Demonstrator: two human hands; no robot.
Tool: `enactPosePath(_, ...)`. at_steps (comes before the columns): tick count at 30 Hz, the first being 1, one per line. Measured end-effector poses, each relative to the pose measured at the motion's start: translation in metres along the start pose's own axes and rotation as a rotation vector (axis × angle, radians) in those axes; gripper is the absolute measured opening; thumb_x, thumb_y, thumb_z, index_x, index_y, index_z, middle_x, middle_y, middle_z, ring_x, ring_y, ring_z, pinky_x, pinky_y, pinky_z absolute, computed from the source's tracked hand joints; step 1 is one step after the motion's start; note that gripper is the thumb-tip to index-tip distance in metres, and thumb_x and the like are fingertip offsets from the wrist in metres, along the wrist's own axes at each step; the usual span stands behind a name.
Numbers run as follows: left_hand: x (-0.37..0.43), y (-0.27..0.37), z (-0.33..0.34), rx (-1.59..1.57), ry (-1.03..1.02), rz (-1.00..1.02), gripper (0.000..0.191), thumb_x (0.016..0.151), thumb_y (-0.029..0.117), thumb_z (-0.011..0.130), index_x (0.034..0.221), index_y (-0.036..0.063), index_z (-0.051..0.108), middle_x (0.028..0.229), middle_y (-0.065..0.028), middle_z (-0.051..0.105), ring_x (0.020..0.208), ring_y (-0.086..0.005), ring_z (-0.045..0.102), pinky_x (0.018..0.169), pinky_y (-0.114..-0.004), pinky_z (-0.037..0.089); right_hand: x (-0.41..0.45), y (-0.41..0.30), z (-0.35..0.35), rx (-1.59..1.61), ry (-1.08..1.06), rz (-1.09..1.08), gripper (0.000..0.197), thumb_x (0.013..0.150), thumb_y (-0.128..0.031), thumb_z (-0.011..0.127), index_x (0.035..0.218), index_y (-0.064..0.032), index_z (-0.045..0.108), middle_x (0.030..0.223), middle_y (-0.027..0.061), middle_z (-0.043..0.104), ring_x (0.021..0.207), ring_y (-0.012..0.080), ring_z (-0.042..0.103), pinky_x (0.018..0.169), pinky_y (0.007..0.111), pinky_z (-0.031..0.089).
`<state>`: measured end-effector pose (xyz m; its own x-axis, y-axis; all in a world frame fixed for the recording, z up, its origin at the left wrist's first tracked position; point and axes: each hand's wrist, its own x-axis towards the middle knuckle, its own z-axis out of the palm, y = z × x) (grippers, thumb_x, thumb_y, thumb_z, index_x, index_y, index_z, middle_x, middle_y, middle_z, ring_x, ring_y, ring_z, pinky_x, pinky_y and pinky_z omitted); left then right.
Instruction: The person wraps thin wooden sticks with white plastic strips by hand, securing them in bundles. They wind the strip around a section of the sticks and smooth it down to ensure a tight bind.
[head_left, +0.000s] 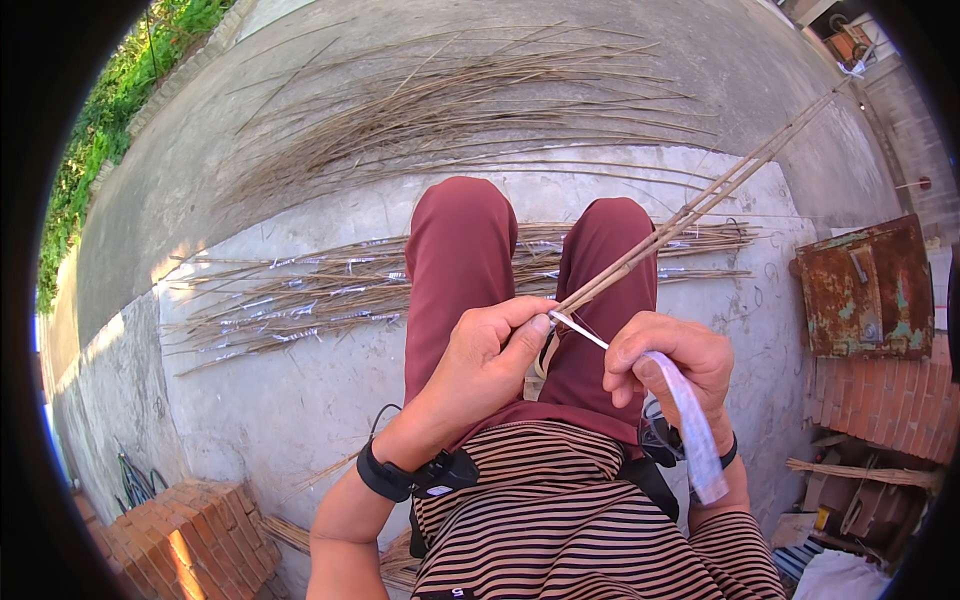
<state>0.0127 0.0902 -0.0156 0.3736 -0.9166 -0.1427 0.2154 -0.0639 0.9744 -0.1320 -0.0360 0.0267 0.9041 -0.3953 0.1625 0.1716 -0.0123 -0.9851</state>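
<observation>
My left hand pinches the near end of a thin bundle of dry canes between thumb and fingers. The bundle slants up to the right, over my right knee, and white material is tied at its far end. A whitish plastic strip runs from the pinched end to my right hand, where thumb and fingers grip it. Between the hands the strip is narrow and taut. Its wide loose tail hangs down over my right wrist. How the strip passes round the canes is hidden by my left fingers.
Canes bound with printed strips lie across the concrete beyond and beneath my knees. Farther off spread loose canes. A rusty metal box sits on bricks at right. Another brick stack stands at lower left.
</observation>
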Motion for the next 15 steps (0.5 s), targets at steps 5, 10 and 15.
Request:
enactPosePath(5,0.000,0.011,-0.008,-0.130,0.044,-0.045,0.024,0.095,0.015,0.043,0.096,-0.0036,0.058,0.059,0.0079,0.036,0.050,-0.0006,0.025,0.044,-0.017,0.018,-0.011,0.019,-0.014,0.298,0.150,0.196,0.021,0.093,-0.012,0.047,0.088,0.0057,0.056,0.059,0.0046,0.051,0.044,0.0071,0.044,0.040,0.018,0.035)
enactPosePath(10,-0.010,0.017,0.000,-0.161,-0.136,-0.129,0.023,0.094,0.015,0.046,0.092,-0.0036,0.060,0.061,0.0060,0.043,0.054,-0.0009,0.032,0.047,-0.018,0.026,0.014,0.056,-0.028,0.718,0.255,0.456,0.022,0.094,-0.015,0.045,0.086,0.0036,0.054,0.053,-0.0037,0.039,0.038,0.0034,0.033,0.035,0.017,0.026)
enactPosePath(15,-0.018,0.013,0.014,-0.230,-0.381,-0.217,0.022,0.094,0.015,0.047,0.098,-0.0022,0.060,0.066,0.0062,0.047,0.059,-0.0003,0.035,0.049,-0.018,0.029,0.041,0.062,-0.016,0.804,0.110,0.574,0.021,0.094,-0.016,0.045,0.090,0.0030,0.055,0.054,-0.0053,0.040,0.039,0.0015,0.032,0.034,0.016,0.025)
